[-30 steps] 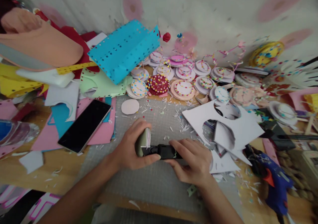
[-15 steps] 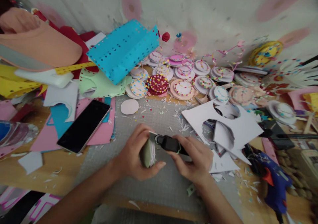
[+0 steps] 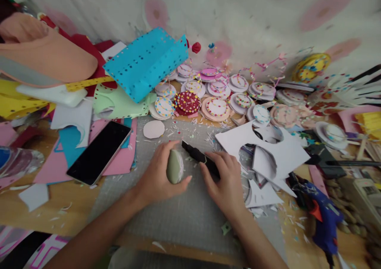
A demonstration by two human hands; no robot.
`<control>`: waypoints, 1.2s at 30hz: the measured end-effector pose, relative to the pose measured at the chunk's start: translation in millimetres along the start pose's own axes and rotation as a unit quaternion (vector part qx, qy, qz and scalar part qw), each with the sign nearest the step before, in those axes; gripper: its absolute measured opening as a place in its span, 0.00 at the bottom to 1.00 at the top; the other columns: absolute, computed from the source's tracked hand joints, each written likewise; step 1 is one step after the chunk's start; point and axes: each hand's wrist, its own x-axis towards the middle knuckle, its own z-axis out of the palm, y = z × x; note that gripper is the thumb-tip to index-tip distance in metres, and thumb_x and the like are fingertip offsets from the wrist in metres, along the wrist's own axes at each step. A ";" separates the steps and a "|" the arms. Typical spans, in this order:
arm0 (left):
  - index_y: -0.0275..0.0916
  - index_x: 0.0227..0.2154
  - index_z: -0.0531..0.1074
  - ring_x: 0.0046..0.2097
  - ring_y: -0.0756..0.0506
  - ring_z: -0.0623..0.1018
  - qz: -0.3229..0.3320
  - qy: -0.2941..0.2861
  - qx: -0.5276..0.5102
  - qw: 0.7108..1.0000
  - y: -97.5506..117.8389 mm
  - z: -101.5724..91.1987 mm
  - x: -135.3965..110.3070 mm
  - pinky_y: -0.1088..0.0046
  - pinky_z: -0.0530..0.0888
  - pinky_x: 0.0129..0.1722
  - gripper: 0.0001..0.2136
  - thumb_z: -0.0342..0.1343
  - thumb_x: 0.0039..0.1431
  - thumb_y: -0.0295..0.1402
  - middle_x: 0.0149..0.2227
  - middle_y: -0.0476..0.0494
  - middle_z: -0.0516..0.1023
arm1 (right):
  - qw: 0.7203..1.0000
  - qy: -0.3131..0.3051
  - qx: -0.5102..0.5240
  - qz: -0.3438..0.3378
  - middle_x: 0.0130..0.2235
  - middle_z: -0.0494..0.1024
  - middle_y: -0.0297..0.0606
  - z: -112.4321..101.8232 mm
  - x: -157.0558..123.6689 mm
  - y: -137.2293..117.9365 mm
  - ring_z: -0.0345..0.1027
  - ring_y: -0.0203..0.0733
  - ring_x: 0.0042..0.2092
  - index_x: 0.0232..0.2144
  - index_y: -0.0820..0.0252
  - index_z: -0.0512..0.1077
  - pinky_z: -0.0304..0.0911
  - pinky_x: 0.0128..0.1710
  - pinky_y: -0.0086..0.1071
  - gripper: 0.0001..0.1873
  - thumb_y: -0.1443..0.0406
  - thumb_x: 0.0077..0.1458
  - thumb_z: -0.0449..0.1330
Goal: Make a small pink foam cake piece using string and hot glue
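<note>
The fingers (image 3: 165, 149) of the left hand (image 3: 156, 179) are curling round a green piece (image 3: 174, 166), and the thumb is pinching it from the near side. The green piece is standing on its edge on the mat (image 3: 184, 221), right in the middle. The fingers (image 3: 224, 161) of the right hand (image 3: 226, 183) are lying close together over the handle of a black cutter (image 3: 196, 154) and gripping it. Its tip is pointing up and left, past the green piece. I cannot tell if the blade is out.

A moment ago the cutter was touching the green piece, held up between both hands. Now the two are coming apart, and the hands are resting low on the mat. So I think no cutting is going on right now. This cut looks done or stopped.

Near the hands I am counting one green piece, one cutter and one mat. A little farther out, one plain white circle (image 3: 153, 129) is lying near the left fingers. One phone (image 3: 99, 151) is lying to the left. One white sheet (image 3: 285, 151) with holes is lying to the right, and one glue gun (image 3: 323, 219) is lying past it. By the wall, one red circle (image 3: 187, 102) is sitting among many pale dotted circles, too many and too blurry to count. One blue sheet (image 3: 145, 62) is leaning over them.
</note>
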 end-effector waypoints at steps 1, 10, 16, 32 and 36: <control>0.40 0.60 0.51 0.51 0.38 0.69 0.006 -0.001 0.011 1.000 -1.0 1.5 -0.3 0.56 0.67 0.53 0.38 0.62 0.47 0.33 0.51 0.37 0.65 | 0.999 0.013 0.031 -0.010 0.42 0.74 0.44 -1.4 -0.6 -2.3 0.65 0.50 0.44 0.44 0.58 0.70 0.58 0.44 0.43 0.11 0.62 0.60 0.58; 0.39 0.63 0.44 0.48 0.37 0.69 0.124 -0.072 0.025 0.989 0.2 6.0 -3.7 0.54 0.68 0.50 0.45 0.62 0.44 0.31 0.48 0.37 0.66 | 0.927 -0.162 0.335 -0.038 0.27 0.66 0.31 -4.9 -6.1 -20.6 0.59 0.38 0.32 0.26 0.57 0.63 0.55 0.34 0.32 0.12 0.65 0.64 0.52; 0.42 0.59 0.50 0.48 0.37 0.69 0.143 -0.071 0.015 0.987 -0.1 3.8 -1.2 0.56 0.69 0.49 0.39 0.63 0.45 0.35 0.47 0.38 0.67 | 0.890 -0.164 0.425 0.012 0.26 0.66 0.32 -10.1 -1.3 -18.1 0.61 0.36 0.30 0.25 0.58 0.65 0.57 0.31 0.29 0.17 0.61 0.65 0.50; 0.39 0.16 0.57 0.31 0.46 0.67 0.045 -0.092 0.034 0.994 14.2 -6.4 22.6 0.66 0.65 0.40 0.19 0.45 0.64 0.36 0.23 0.51 0.62 | 0.986 -0.127 0.051 -0.093 0.35 0.77 0.39 -86.4 -41.5 14.2 0.70 0.44 0.39 0.32 0.58 0.73 0.65 0.40 0.38 0.08 0.68 0.62 0.55; 0.40 0.18 0.59 0.29 0.46 0.68 -0.012 -0.057 -0.010 0.998 23.5 5.7 28.1 0.69 0.65 0.34 0.21 0.42 0.65 0.42 0.21 0.51 0.63 | 0.988 -0.045 0.138 -0.048 0.32 0.76 0.39 -61.1 -40.3 -4.6 0.70 0.41 0.36 0.30 0.59 0.71 0.65 0.37 0.35 0.10 0.65 0.63 0.54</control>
